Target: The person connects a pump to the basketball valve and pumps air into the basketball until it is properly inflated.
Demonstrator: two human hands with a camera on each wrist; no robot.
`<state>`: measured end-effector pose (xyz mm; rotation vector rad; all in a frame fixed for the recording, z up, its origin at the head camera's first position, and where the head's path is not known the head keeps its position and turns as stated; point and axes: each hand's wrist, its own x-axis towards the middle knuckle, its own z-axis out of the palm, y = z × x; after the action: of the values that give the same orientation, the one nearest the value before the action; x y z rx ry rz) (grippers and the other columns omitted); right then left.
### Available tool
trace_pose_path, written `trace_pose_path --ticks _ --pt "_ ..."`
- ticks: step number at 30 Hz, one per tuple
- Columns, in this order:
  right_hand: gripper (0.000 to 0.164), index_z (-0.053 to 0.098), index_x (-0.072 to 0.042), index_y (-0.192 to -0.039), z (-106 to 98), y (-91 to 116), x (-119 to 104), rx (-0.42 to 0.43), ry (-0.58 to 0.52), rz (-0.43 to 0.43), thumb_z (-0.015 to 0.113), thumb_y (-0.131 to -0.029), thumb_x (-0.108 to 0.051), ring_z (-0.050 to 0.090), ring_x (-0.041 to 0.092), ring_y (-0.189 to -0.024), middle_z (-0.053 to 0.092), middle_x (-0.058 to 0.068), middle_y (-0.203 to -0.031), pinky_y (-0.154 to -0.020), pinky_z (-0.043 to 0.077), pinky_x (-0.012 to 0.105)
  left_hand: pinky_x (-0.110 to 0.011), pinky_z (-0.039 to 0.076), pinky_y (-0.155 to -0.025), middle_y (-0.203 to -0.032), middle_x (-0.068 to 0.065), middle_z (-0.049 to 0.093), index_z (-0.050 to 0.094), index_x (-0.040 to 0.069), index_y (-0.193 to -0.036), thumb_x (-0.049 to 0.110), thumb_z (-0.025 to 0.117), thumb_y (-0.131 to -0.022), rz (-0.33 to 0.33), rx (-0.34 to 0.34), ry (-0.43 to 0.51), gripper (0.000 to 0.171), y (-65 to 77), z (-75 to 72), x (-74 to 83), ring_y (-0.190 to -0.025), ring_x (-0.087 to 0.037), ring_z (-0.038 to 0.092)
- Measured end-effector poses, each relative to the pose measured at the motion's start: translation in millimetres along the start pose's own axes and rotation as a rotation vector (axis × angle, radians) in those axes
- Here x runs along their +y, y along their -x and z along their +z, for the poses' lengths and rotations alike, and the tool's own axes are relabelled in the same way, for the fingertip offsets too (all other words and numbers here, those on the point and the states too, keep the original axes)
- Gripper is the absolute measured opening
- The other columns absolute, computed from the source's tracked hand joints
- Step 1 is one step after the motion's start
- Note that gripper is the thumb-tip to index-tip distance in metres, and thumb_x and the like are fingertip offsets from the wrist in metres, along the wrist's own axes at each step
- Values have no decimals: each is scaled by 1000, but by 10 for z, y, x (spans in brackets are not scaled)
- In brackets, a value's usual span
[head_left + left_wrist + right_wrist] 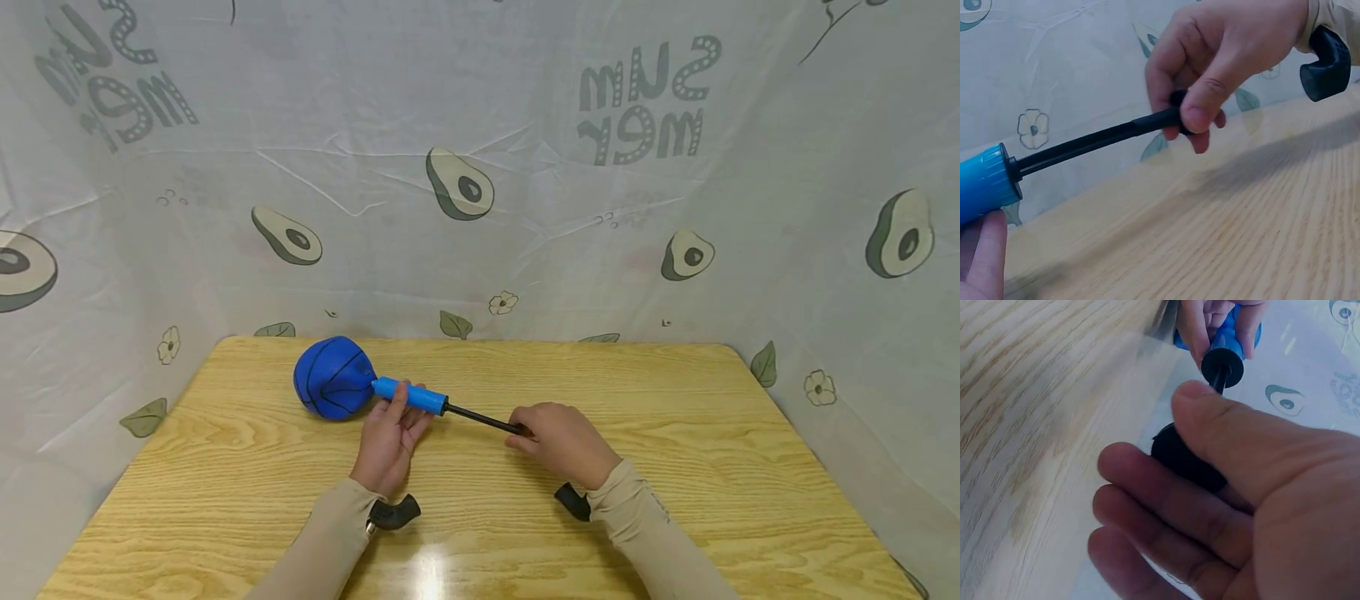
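Note:
A blue ball point(334, 379) with black lines, dented and creased on its right side, rests on the table toward the back left. A hand pump with a blue barrel point(410, 395) points its tip into the creased side of the ball. My left hand point(390, 442) grips the barrel, thumb on top and fingers beneath. The black pump rod point(1094, 145) extends well out of the barrel. At its far end my right hand point(566, 440) holds the black handle point(1185, 459) between thumb and fingers. Where the tip meets the ball is too small to make out.
The wooden table point(465, 533) runs up to a white curtain point(375, 183) printed with avocados, leaves and lettering, which hangs behind it and along both sides. A black wrist mount point(395, 512) sits on the left sleeve, and another black mount point(573, 502) on the right.

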<state>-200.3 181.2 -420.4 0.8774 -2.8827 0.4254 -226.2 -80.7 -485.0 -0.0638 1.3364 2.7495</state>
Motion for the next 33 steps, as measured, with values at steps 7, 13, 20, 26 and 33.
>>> trace_pose_path --ticks 7,13,20,26,33 --pt "16 74 -15 -93 17 -17 -48 16 -3 -49 78 -94 -30 49 0 -60 61 -12 -72 -53 45 20 -37 52 -109 -152 -24 41 25 -7 -154 31 44 -113 -57 -34 -11 59 78 118 -109 -119 -14 64" --pt "16 72 -15 -90 24 -22 -60 -6 -42 -65 78 -94 -29 46 -2 -58 58 -13 -70 -51 41 19 -39 51 -110 -154 -28 40 25 -8 -153 33 46 -112 -111 -137 -43 62 176 255 -236 -124 -17 63" --pt "15 70 -15 -90 35 -10 -53 -4 -66 -81 78 -95 -27 45 -2 -57 57 -13 -69 -51 40 18 -38 50 -111 -154 -27 40 26 -7 -154 34 48 -112 -128 -199 -55 63 204 300 -291 -128 -20 60" --pt "16 72 -15 -92 48 -26 -62 16 -54 -77 78 -94 -29 46 -3 -57 58 -13 -70 -51 42 18 -37 52 -109 -152 -26 43 28 -7 -153 36 49 -111 -112 -199 -73 64 167 271 -277 -125 -18 62" --pt "20 74 -10 -101 48 -54 -86 7 -53 -63 76 -96 -29 49 -2 -59 62 -10 -73 -53 44 19 -39 53 -108 -152 -27 42 29 -8 -151 34 45 -113 -93 -175 -71 59 119 213 -239 -123 -18 63"
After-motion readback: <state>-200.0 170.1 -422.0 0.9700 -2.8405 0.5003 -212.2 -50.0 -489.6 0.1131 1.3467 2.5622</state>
